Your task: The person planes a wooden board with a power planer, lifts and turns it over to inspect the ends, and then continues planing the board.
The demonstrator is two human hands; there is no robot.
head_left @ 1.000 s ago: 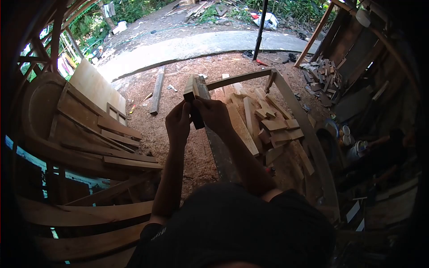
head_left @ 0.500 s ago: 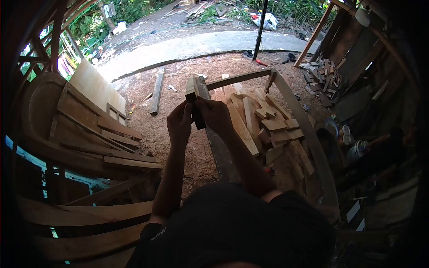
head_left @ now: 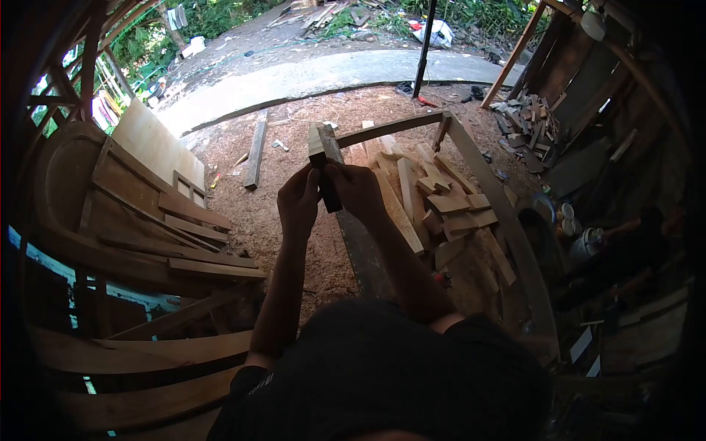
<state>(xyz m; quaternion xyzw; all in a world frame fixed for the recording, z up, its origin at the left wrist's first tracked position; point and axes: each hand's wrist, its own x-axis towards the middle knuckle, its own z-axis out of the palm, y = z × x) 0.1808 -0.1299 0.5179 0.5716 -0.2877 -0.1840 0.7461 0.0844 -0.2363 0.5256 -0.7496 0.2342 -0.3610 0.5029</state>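
Note:
Both of my hands meet at a squared wooden block (head_left: 318, 144), pale on top and dark on its near end. My left hand (head_left: 297, 204) is closed, its thumb and fingers pinching at the block's near end from the left. From the right, my right hand (head_left: 358, 192) is closed on the same end, fingers bent. Just below the fingertips a dark straight-edged piece (head_left: 330, 198) shows; its kind is too dark to make out. Under my right forearm runs a long dark beam (head_left: 360, 246), part of a wooden frame (head_left: 507, 213).
Cut wood pieces (head_left: 452, 206) lie heaped inside the frame. Boards and panels (head_left: 169, 213) lean at the left. A loose timber (head_left: 257, 151) rests on the shaving-covered ground (head_left: 228, 140). A dark pole (head_left: 423, 55) stands ahead, with scrap wood (head_left: 526, 121) piled at the right.
The view has shifted slightly. My hands and the block sit a touch farther right, and both hands keep their hold.

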